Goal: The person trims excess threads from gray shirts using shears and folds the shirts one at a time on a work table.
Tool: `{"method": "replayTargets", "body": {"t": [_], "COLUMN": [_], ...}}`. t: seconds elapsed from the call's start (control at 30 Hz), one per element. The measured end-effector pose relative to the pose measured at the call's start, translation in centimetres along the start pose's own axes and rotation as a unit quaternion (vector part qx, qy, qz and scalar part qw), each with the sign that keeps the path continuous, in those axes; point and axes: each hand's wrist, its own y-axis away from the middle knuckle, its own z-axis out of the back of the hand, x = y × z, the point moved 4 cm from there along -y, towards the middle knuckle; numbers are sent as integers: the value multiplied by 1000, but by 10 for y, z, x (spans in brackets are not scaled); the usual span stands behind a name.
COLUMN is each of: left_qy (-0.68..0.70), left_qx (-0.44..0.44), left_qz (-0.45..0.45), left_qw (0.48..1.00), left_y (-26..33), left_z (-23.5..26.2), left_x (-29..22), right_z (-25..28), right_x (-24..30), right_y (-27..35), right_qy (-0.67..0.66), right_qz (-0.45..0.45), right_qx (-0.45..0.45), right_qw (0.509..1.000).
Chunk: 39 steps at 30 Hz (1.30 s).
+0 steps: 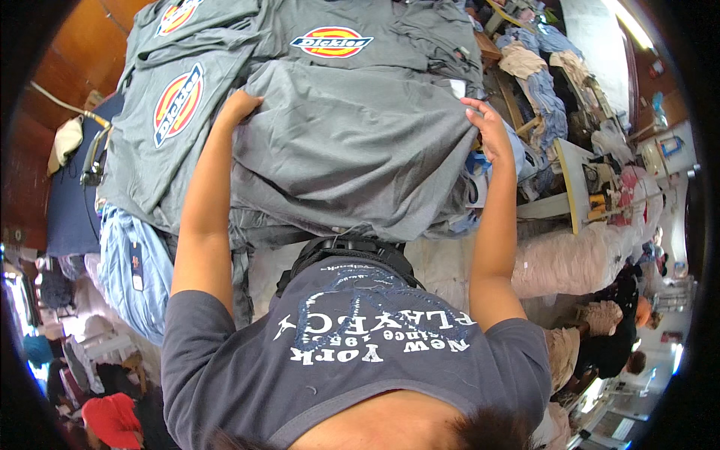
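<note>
A plain grey T-shirt (352,142) lies spread and rumpled in front of me, over a pile of like shirts. At its upper left edge my left hand (241,107) is closed, pinching the cloth. My right hand (491,135) grips the right edge, its fingers reaching left over the fabric and the thumb hard to make out. The cloth hangs in loose folds between both hands, its near edge drooping toward my waist. Just beyond the right fingertips shows a small white tag (457,88).
Grey shirts with a printed oval emblem (331,43) lie at the far side and left (178,105). Light blue garments (135,262) hang off the left side. Stacked clothes (540,90), a board-edged table (574,184) and plastic-wrapped bundles (566,259) stand right. Another person (611,330) is behind, right.
</note>
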Motion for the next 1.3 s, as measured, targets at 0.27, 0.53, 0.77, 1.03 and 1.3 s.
{"method": "replayTargets", "body": {"t": [0.27,0.53,0.77,1.03,1.3], "left_qy": [485,519,426,318,367], "left_qx": [-109,-282,-300,-384,-680], "left_qz": [-151,-341,-416,-395,-411], "left_qw": [854,732,745,771,483], "left_y": [42,121,124,137,201], "left_z": [141,298,287,231,208], "left_x": [-31,-80,-94,-137,-124], "right_z": [80,130,120,121,103], "right_x": [64,208,221,178,140], "right_y": [6,39,50,64,165], "right_qy": [-103,-146,-110,-80,-124], "right_qz": [193,450,438,434,544], "right_qx": [-81,-133,-252,-289,-562], "right_qw": [972,871,856,850,611]}}
